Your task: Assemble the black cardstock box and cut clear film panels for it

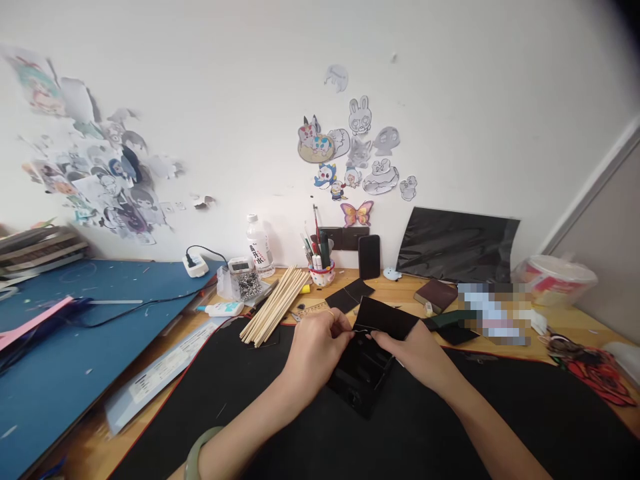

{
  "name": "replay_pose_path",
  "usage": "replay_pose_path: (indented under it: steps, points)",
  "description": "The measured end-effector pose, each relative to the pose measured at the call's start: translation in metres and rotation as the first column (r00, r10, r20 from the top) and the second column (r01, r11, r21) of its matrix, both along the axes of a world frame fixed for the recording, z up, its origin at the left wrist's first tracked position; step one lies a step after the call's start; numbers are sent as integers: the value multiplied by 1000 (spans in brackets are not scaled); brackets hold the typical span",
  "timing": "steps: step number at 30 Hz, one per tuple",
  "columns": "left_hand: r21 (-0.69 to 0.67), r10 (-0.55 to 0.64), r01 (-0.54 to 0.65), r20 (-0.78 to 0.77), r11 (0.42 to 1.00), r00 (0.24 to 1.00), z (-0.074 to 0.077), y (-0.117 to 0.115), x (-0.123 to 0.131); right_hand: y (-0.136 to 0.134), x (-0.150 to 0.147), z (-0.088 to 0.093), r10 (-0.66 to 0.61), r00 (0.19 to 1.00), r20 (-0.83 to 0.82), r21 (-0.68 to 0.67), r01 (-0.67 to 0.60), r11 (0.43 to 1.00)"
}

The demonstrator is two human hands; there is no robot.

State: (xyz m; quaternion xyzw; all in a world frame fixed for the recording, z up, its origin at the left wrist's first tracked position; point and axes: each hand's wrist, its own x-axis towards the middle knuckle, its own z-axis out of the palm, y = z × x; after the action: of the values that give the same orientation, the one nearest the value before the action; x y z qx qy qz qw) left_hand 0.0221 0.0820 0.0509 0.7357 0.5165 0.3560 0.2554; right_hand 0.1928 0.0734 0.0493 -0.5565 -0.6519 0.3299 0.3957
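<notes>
A folded black, shiny, leather-like piece [363, 380] is held up over the dark mat, its upper flap [385, 319] raised. My left hand [317, 343], a ring on one finger, is closed in a pinch at the piece's left edge. On the other side, my right hand [425, 353] grips the piece, thumb on the front and fingers hidden behind the flap. Between the two hands a thin pale line, like a thread [367, 330], runs across the piece. Whether the left fingertips also pinch this line cannot be made out.
A black mat [240, 413] covers the desk front. Behind it are wooden sticks [275, 303], a pen cup [321, 273], a water bottle [260, 247], a phone [369, 257], and black scraps [350, 295]. A large black sheet [457, 243] leans on the wall; red cords [595, 373] lie right.
</notes>
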Motion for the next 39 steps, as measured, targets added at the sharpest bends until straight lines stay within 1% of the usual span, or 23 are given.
replay_pose_path:
  steps: [3, 7, 12, 20, 26, 32, 39]
  points:
    - [8, 3, -3, -9, 1000, 1000, 0, 0, 0, 0, 1, -1, 12, 1000, 19, -3, -12, 1000]
    - [15, 12, -12, -28, 1000, 1000, -1, 2, 0, 1, 2, -5, 7, 998, 54, 48, -9, 999]
    - [20, 17, -16, -27, 1000, 999, -3, 3, 0, 1, 2, -2, -14, 996, 83, 78, 7, 997]
    - [35, 13, -12, -14, 999, 1000, -1, 3, 1, -3, -3, 6, -34, 994, 108, 80, 25, 997]
    - [42, 4, -4, 4, 999, 1000, -3, 3, -1, -2, -2, 3, -21, 995, 103, 68, 14, 998]
    - [56, 24, -24, 2, 998, 1000, -5, 5, 0, -1, -2, 3, -17, 993, 117, 56, 11, 998]
    - [61, 39, -38, -19, 997, 999, -3, 5, 0, 0, -3, 2, -22, 997, 71, 57, 18, 998]
